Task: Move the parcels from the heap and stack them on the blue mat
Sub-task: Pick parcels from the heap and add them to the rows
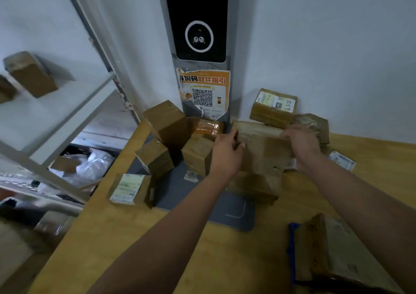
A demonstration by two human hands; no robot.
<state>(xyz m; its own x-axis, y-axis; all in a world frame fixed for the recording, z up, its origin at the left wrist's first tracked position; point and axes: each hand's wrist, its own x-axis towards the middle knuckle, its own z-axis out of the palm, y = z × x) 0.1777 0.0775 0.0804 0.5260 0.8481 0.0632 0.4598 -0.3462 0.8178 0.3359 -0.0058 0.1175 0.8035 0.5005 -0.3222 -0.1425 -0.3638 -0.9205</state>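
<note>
Stack, nearest, lower right: a flat brown cardboard parcel with a pale label [337, 255] lies on the blue mat [292, 248], of which only a strip of the left edge shows. Both sit on the light wooden table [157, 248]. Further in, a grey rectangular pad [225, 210] lies at the table's centre.

Beyond the pad, both arms reach forward. The left hand [225, 156] grips the left end of a worn brown cardboard box [265, 151], fingers curled round its edge. The right hand [302, 144] holds the right end, fingers hooked over the top. The box is over another brown box in the heap of brown cardboard parcels [168, 122]. Motion blur hides whether it is lifted clear.

Furthest: a grey kiosk post with a black screen [198, 23], against the wall.

Step in hand, by judgement: pick-up from the heap. The next move calls for carrying the box back and right and setting it square on the parcel already on the mat.
</note>
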